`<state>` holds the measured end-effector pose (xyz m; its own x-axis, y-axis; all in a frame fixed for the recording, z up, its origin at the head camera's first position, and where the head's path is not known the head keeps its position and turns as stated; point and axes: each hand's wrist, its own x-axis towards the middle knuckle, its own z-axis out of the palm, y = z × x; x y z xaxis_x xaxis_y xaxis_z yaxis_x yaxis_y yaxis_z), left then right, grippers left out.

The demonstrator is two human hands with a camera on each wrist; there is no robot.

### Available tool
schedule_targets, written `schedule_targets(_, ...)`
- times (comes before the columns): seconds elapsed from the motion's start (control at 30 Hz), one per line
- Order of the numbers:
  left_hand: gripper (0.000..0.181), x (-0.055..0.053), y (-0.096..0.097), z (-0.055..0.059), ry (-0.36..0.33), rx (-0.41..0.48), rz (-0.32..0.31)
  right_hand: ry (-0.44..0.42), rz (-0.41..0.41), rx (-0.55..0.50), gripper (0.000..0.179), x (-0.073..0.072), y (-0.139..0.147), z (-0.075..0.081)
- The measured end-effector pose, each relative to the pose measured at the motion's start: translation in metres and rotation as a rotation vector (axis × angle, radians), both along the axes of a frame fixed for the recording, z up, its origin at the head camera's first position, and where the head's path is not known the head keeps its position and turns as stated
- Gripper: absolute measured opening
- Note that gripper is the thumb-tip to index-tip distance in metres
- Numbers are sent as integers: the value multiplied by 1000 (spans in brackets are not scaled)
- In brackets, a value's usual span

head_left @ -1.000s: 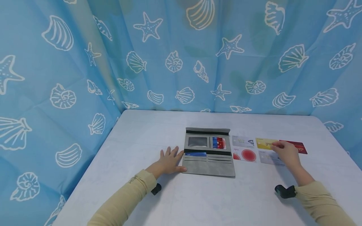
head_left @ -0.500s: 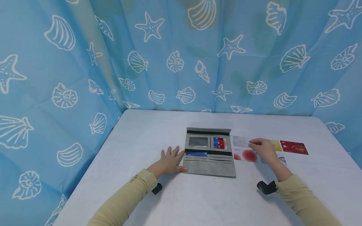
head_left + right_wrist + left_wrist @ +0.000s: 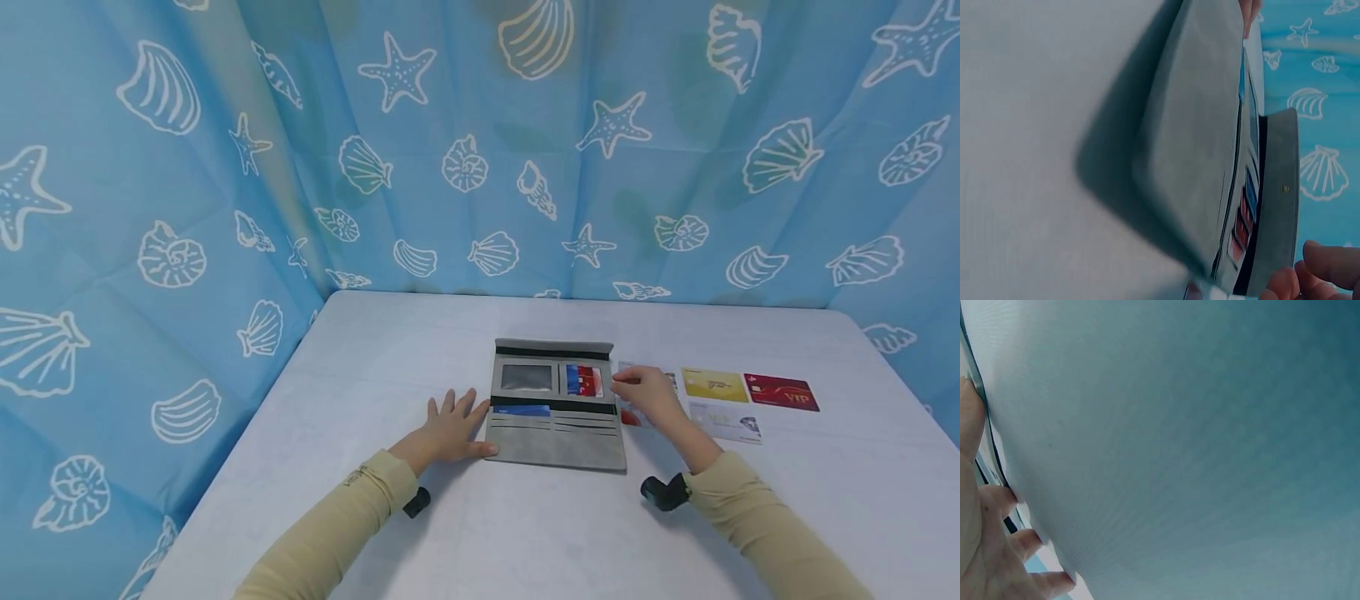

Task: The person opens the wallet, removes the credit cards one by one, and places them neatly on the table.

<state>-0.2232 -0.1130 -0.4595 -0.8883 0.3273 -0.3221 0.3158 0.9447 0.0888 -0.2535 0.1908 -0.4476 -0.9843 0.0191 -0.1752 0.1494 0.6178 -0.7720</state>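
A grey long wallet [image 3: 555, 446] lies unfolded on the table, with red and blue cards [image 3: 583, 381] in its upper right pocket and a blue card [image 3: 522, 410] in a lower slot. My left hand [image 3: 448, 431] rests spread at its left edge, thumb on the lower left corner. At the wallet's right edge is my right hand [image 3: 651, 394], fingers bent and thumb close to them; in the right wrist view the fingertips [image 3: 1280, 284] are beside the raised flap [image 3: 1279, 187], with nothing visible between them. This hand partly hides a silver card [image 3: 626, 365] and a white card with red print [image 3: 630, 417].
Right of the hand lie a yellow card [image 3: 715, 385], a red VIP card [image 3: 782, 392] and a silver card [image 3: 725, 422]. The white table [image 3: 525, 533] ends at a blue curtain [image 3: 480, 150] with shell prints. Black devices [image 3: 665, 493] sit at both wrists.
My right hand has moved left from the yellow card, across the silver cards, to the wallet's right edge, uncovering the red, yellow and lower silver cards. My left hand stays in place.
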Motion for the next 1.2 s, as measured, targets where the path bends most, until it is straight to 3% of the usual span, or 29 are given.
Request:
schedule_targets(0.4,81,1,0,0,-5,0,5,22,63,-18,28,2,-42,2)
schedule_targets(0.83,81,1,0,1,1,-8,-6,-10,118,-59,24,5,-69,-7)
schedule_targets(0.97,81,1,0,1,3,-3,-3,-14,117,-2,20,4,-75,-11)
schedule_targets(1.2,81,0,0,-2,14,-11,-8,51,176,138,19,2,-81,-18)
